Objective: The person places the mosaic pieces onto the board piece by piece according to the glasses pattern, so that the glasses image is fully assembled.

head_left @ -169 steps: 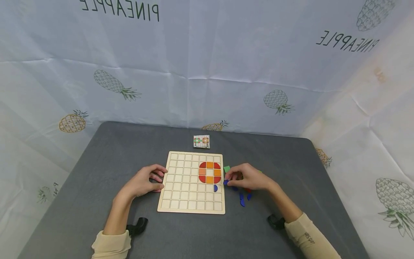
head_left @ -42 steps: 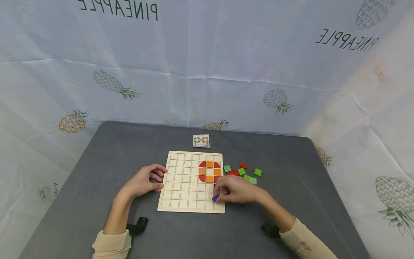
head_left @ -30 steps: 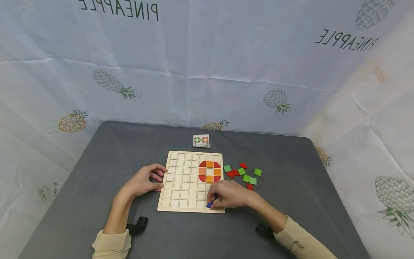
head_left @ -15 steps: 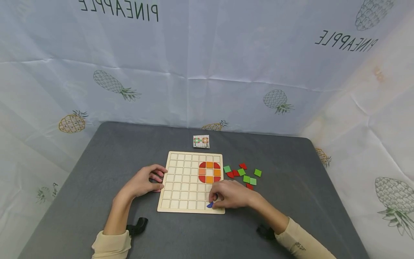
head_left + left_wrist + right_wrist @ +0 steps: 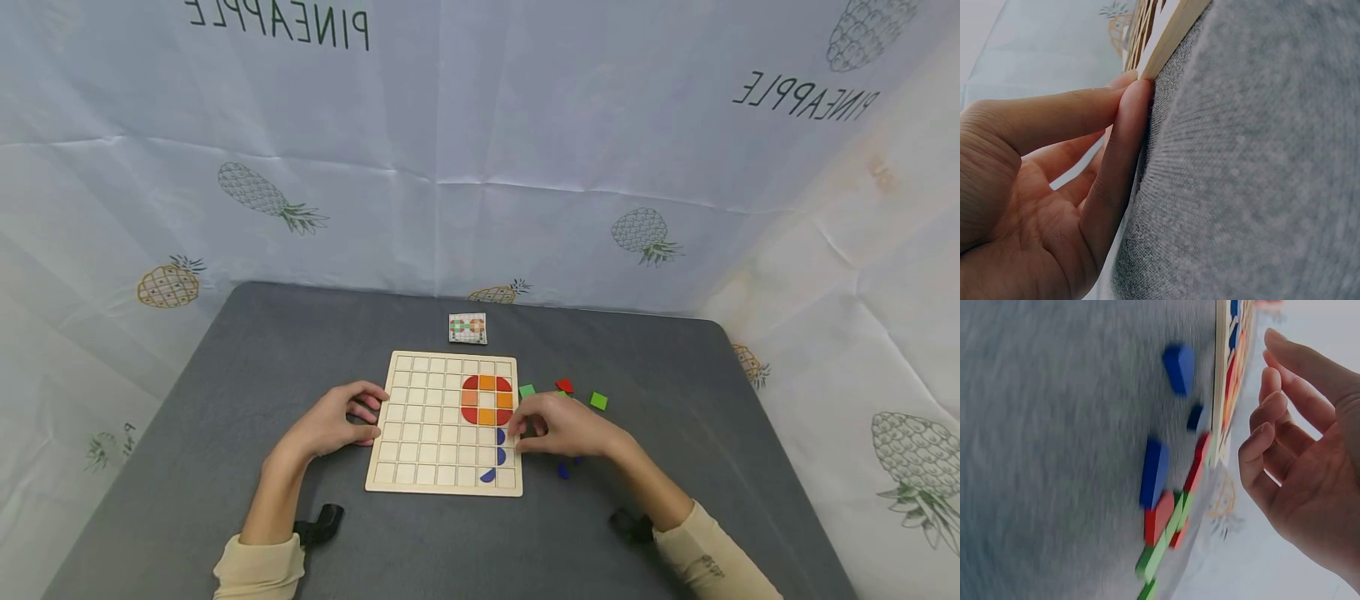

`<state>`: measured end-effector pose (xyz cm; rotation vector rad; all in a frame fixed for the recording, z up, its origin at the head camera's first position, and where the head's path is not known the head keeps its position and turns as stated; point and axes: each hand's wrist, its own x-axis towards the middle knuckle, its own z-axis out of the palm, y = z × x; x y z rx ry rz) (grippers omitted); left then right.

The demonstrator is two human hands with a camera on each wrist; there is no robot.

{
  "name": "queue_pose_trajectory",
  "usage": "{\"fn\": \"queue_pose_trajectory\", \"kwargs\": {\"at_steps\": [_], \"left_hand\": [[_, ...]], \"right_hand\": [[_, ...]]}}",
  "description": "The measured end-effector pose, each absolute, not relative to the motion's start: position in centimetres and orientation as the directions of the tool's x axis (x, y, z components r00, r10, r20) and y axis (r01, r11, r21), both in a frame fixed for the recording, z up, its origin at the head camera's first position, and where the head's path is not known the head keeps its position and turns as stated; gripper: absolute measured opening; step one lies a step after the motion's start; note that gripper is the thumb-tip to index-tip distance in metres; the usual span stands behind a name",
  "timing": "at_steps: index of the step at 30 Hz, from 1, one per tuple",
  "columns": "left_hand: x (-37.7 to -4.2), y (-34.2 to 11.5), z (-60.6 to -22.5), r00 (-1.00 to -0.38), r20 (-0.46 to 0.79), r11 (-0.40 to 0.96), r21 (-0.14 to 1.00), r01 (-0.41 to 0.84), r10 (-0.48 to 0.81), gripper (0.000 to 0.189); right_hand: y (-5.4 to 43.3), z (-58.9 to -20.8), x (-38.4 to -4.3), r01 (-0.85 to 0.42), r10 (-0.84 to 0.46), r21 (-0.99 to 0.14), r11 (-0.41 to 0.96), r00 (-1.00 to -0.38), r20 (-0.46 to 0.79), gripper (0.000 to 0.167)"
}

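Observation:
A pale wooden grid board point(image 5: 408, 454) lies on the dark tabletop. On its right side, red and orange tiles point(image 5: 486, 382) form a ring, with three blue rounded tiles point(image 5: 501, 456) below it in separate squares. My left hand point(image 5: 330, 421) rests at the board's left edge, thumb and fingers spread apart along it; the left wrist view shows fingertips touching the wooden edge point(image 5: 1169, 44). Over the board's right edge hovers my right hand point(image 5: 566, 427), fingers loosely bent. Nothing shows between its fingers in the right wrist view, where loose blue tiles point(image 5: 1179, 367) lie nearby.
Loose red tiles point(image 5: 1159, 517) and green tiles point(image 5: 598, 401) lie right of the board, partly hidden by the right hand. A small printed pattern card point(image 5: 468, 328) sits beyond the far edge. Behind the table hangs a pineapple-print cloth point(image 5: 525, 125).
The right hand has placed blue tiles in a middle square and a lower square, let go, and moved up and right toward the loose tiles. The left hand has stayed put.

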<state>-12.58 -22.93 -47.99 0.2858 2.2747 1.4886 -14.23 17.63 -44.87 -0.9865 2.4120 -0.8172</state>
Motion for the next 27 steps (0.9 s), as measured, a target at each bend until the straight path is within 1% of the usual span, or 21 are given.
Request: {"fn": "queue_pose_trajectory", "kwargs": {"at_steps": [6,13,19,27], "left_hand": [[-12.6,-22.9,-48.0,-0.897,-0.221,0.41,0.911,-0.05,0.383,0.049],[-12.7,-22.9,-48.1,-0.897,-0.221,0.41,0.911,-0.049,0.383,0.049],[-12.6,-22.9,-48.1,-0.897,-0.223,0.407,0.912,-0.054,0.381,0.049],[-12.6,-22.9,-48.0,-0.897,-0.226,0.408,0.911,-0.056,0.38,0.05]], "right_hand": [[20.0,-44.5,-15.1,-0.463,-0.679,-0.655,0.597,-0.726,-0.105,0.021],[22.4,-44.3,-15.9,-0.399,-0.621,-0.661,0.636,-0.773,-0.131,0.025],[24.0,-44.9,-16.8,-0.402,-0.608,-0.659,0.635,-0.787,-0.106,0.028],[25.7,-46.3,-18.0,-0.369,-0.586,-0.675,0.639,-0.802,-0.118,0.029]]}}
